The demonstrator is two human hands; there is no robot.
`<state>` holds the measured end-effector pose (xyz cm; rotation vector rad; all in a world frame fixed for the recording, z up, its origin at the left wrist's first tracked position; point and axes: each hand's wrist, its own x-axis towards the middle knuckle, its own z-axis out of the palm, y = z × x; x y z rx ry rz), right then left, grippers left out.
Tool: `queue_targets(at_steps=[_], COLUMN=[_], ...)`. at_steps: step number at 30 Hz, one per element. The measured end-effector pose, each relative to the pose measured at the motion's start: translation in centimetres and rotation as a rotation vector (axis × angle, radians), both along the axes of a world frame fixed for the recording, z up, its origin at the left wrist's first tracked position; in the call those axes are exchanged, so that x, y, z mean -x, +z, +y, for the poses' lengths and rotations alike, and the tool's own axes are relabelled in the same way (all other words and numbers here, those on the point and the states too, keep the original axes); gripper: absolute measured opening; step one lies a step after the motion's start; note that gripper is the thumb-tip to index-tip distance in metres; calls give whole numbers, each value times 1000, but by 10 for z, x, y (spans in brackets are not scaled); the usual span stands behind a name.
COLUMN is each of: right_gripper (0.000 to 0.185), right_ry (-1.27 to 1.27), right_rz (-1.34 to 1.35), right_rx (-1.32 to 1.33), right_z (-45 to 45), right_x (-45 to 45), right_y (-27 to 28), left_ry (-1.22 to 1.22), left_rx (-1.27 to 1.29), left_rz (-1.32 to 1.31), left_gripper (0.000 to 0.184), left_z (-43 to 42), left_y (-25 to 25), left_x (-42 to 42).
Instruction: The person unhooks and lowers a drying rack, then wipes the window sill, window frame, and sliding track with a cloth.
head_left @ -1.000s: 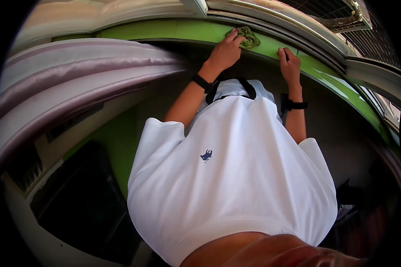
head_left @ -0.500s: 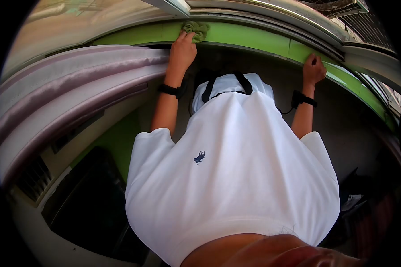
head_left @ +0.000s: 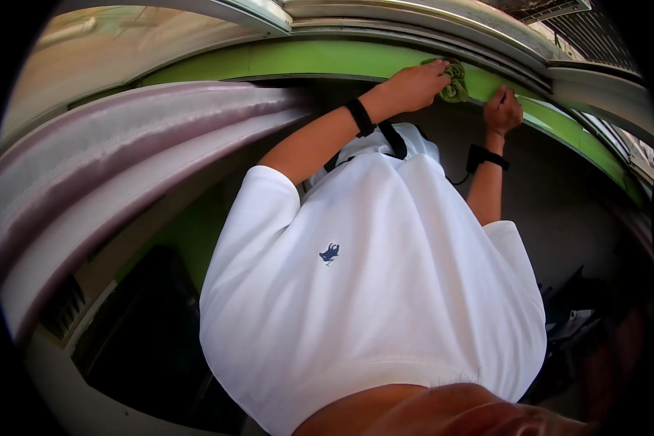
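Note:
A crumpled green cloth (head_left: 454, 83) lies on the green window ledge (head_left: 312, 58), near its right part. My left hand (head_left: 416, 86) reaches across to it, fingers pressed on the cloth's left side. My right hand (head_left: 503, 110) rests at the front edge of the ledge, just right of the cloth, with its fingers curled; whether something small is inside cannot be made out. Both wrists wear black bands.
Sliding window tracks (head_left: 414, 36) run along the back of the ledge. A white and mauve curtain (head_left: 131, 152) hangs at the left. Metal bars (head_left: 596, 43) show outside at the upper right, and a dark panel (head_left: 152, 341) stands at the lower left.
My left hand and the cloth first went left along the ledge, then back right, close to my right hand. My right hand moved right, then stayed almost in place.

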<state>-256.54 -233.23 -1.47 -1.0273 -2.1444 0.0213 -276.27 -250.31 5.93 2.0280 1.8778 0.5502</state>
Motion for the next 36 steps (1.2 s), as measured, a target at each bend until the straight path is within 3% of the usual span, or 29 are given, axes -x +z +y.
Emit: queue_targets(at_steps=[2, 6, 10, 14, 16, 19, 26, 27, 32, 34, 36], right_gripper=[28, 30, 31, 31, 31, 33, 30, 27, 25, 20, 16], right_ry=[-3, -2, -10, -27, -33, -73, -42, -1, -3, -20, 47], right_rz=[-5, -3, 4, -9, -7, 30, 58, 86, 184, 136, 217], right_rx=[8, 12, 22, 26, 31, 46, 324, 422, 355, 609, 707], right_z=[0, 1, 2, 2, 1, 1, -7, -25, -101, -117, -115], right_x=[1, 1, 0, -1, -1, 1, -7, -9, 7, 3, 5], right_y=[1, 1, -1, -4, -6, -7, -7, -2, 23, 33, 63], left_ry=[110, 303, 602, 534, 403, 275, 60, 19, -40, -69, -71], left_rx=[127, 68, 266, 124, -28, -87, -190, -207, -137, -158, -9], left_rz=[-147, -94, -33, 12, 284, 274, 212, 188, 43, 23, -141], left_gripper=[33, 32, 34, 31, 27, 24, 26, 28, 34, 37, 42], left_z=[-16, -69, -122, -142, -129, -83, 34, 35, 57, 51, 43], left_y=[17, 23, 38, 30, 16, 2, -35, -40, -34, -35, -26], left_x=[14, 56, 105, 114, 94, 64, -11, -20, -34, -28, -9])
